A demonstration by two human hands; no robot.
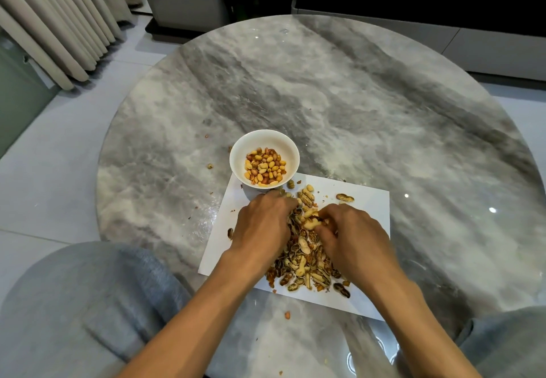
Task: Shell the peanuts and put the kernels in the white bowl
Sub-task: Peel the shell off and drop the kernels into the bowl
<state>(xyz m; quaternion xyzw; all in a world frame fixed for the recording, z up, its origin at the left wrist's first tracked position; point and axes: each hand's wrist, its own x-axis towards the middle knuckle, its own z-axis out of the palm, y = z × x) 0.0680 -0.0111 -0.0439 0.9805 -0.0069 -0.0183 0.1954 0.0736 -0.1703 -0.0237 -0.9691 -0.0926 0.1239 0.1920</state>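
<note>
Head view: we are seeing one bowl holding many kernels on the counter. Our left hand and right hand are both curling into the shells on one paper; whether they are grasping anything, we cannot tell.

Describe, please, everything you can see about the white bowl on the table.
The white bowl is small and round, with a smooth glossy surface that looks like ceramic, and it stands upright. It holds shelled peanut kernels, yellow and reddish-brown, heaped in the bottom and well below the rim. It stands on the grey marble-patterned round table at the far left corner of the white paper sheet; whether its base rests on the sheet is unclear. The left hand lies just in front of it; contact cannot be told.
</note>
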